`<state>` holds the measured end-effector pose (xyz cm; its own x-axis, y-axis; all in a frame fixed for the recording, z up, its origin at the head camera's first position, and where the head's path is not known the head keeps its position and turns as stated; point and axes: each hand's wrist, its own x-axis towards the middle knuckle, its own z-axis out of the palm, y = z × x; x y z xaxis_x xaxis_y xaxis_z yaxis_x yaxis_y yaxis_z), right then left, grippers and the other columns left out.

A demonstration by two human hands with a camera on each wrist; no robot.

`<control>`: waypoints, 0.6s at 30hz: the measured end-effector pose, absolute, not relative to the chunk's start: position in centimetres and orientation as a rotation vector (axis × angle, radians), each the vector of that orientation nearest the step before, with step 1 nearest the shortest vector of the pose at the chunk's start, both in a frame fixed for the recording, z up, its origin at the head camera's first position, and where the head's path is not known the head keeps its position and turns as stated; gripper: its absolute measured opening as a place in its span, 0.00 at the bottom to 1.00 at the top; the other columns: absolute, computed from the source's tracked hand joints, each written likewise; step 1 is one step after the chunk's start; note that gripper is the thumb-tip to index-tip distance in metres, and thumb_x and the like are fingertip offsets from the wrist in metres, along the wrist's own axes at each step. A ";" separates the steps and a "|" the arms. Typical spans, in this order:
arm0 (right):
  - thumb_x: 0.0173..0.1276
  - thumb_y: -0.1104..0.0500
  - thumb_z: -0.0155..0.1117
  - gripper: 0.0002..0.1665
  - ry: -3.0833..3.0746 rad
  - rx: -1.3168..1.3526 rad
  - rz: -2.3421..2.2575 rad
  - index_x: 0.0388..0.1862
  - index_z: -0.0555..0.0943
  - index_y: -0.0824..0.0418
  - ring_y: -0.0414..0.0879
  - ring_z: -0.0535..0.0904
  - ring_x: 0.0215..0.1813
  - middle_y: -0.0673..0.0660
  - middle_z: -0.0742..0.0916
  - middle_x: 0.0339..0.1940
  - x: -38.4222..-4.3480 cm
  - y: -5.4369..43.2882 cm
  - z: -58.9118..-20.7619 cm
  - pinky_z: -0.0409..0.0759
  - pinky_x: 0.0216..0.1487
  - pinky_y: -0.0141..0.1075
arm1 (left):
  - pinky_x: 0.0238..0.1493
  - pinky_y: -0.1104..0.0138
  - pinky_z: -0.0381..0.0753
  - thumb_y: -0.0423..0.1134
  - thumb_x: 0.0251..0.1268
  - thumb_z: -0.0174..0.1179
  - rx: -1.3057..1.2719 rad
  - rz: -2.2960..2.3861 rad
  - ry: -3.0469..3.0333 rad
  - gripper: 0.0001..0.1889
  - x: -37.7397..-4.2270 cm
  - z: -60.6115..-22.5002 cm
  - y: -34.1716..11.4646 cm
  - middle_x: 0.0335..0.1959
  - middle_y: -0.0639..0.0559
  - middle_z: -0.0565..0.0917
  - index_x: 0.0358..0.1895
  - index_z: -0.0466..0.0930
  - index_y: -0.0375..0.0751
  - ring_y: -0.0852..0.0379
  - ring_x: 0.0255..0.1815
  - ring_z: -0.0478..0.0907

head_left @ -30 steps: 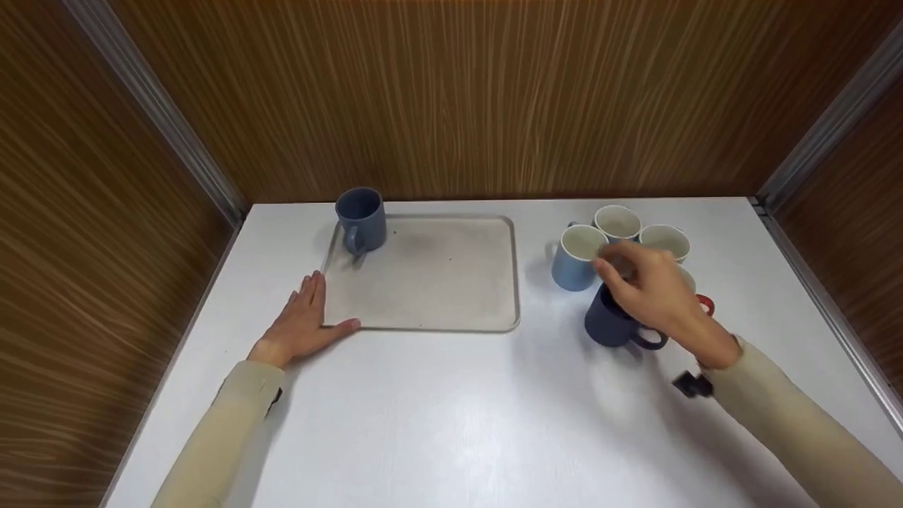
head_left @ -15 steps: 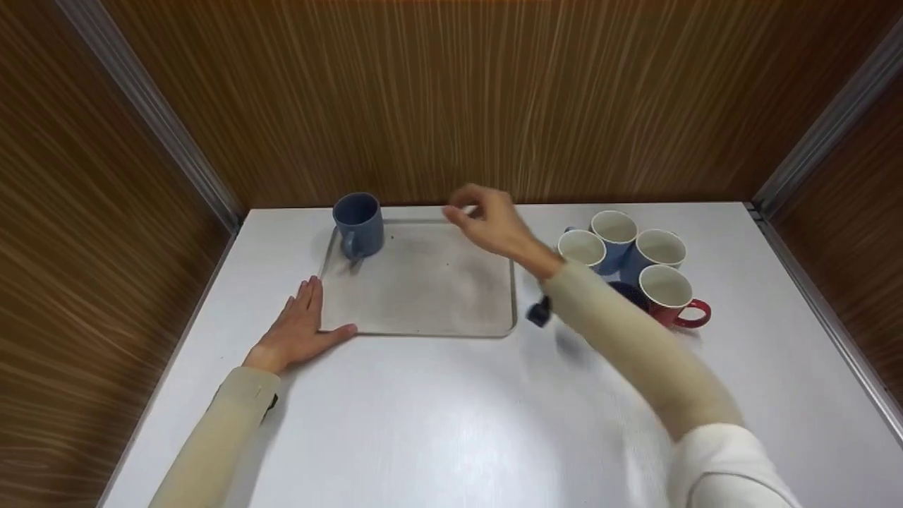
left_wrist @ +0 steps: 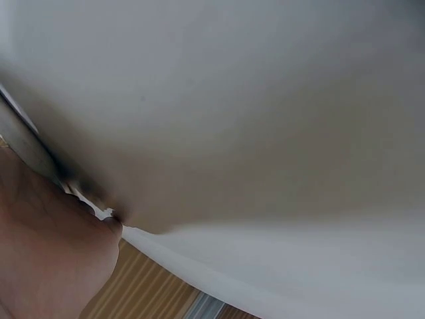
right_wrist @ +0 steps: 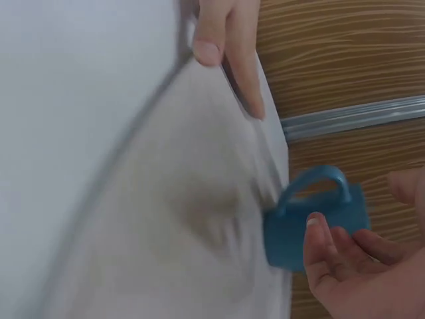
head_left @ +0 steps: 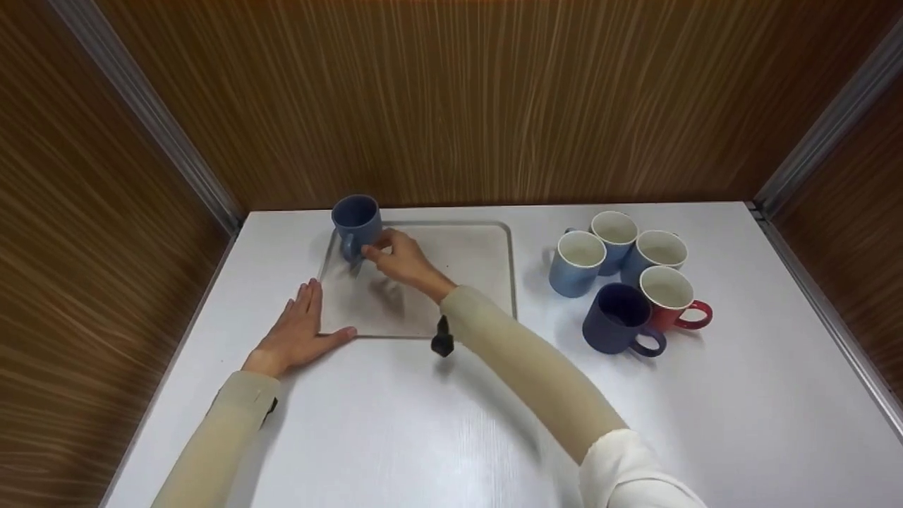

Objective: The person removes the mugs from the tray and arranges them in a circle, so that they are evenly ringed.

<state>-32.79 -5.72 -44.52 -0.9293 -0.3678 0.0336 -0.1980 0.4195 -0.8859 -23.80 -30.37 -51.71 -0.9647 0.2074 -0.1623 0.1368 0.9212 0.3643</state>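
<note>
My left hand lies with straight fingers along the left side of the pale tray, its thumb at the front edge by the corner. On the tray's back left corner stands a blue mug, upright, its handle toward the front. My right hand is just right of this mug, fingers loosely bent. In the right wrist view, a gap shows between thumb and fingers, and the fingers overlap the blue mug; whether they touch it I cannot tell.
Right of the tray a dark navy mug, a red mug with white inside, and three blue mugs, one of them light blue, stand close together. Wood-grain panels wall the white table at the back and sides.
My right hand has moved left from above the navy mug, across the tray, to the blue mug. My left hand has stayed at the tray's corner. The mugs stand where they were.
</note>
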 end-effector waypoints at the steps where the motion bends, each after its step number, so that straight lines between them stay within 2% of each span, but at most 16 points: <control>1: 0.82 0.49 0.62 0.26 2.471 -0.481 -1.561 0.69 0.78 0.65 0.51 0.88 0.53 0.62 0.86 0.62 -32.7 -6.1 -45.0 0.88 0.54 0.40 | 0.89 0.42 0.37 0.83 0.67 0.49 0.262 0.521 2.886 0.69 -23.8 -51.7 -30.4 0.89 0.34 0.33 0.86 0.30 0.30 0.36 0.90 0.30; 3: 0.83 0.50 0.62 0.27 2.397 -0.435 -1.640 0.70 0.77 0.66 0.53 0.89 0.53 0.63 0.86 0.65 -32.6 -6.8 -45.7 0.89 0.55 0.42 | 0.89 0.43 0.37 0.84 0.67 0.48 0.268 0.515 2.891 0.69 -24.0 -51.6 -30.4 0.89 0.34 0.33 0.86 0.31 0.30 0.36 0.90 0.31; 8: 0.84 0.52 0.61 0.33 2.124 -0.318 -1.848 0.79 0.70 0.66 0.60 0.86 0.64 0.65 0.82 0.72 -32.6 -7.9 -47.0 0.85 0.66 0.51 | 0.89 0.42 0.37 0.83 0.67 0.49 0.280 0.518 2.907 0.69 -24.2 -51.3 -30.4 0.89 0.33 0.35 0.86 0.31 0.29 0.35 0.90 0.32; 11: 0.84 0.54 0.60 0.35 1.974 -0.252 -1.926 0.83 0.66 0.65 0.61 0.84 0.67 0.64 0.82 0.73 -32.7 -8.4 -47.6 0.83 0.70 0.53 | 0.89 0.42 0.36 0.83 0.67 0.49 0.278 0.513 2.900 0.69 -24.2 -51.5 -30.5 0.89 0.32 0.34 0.86 0.31 0.28 0.35 0.90 0.31; 18: 0.84 0.55 0.60 0.36 1.859 -0.212 -1.981 0.84 0.65 0.62 0.60 0.86 0.63 0.66 0.84 0.69 -32.7 -9.1 -48.4 0.83 0.69 0.54 | 0.89 0.43 0.36 0.84 0.66 0.49 0.252 0.516 2.885 0.70 -24.0 -51.9 -30.3 0.89 0.33 0.33 0.86 0.30 0.30 0.36 0.90 0.31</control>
<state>-32.72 -9.14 -48.41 -0.9029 -0.3957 -0.1680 0.1927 -0.0233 -0.9810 -24.04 -30.30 -51.87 -0.9655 0.2013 -0.1652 0.1315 0.9246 0.3576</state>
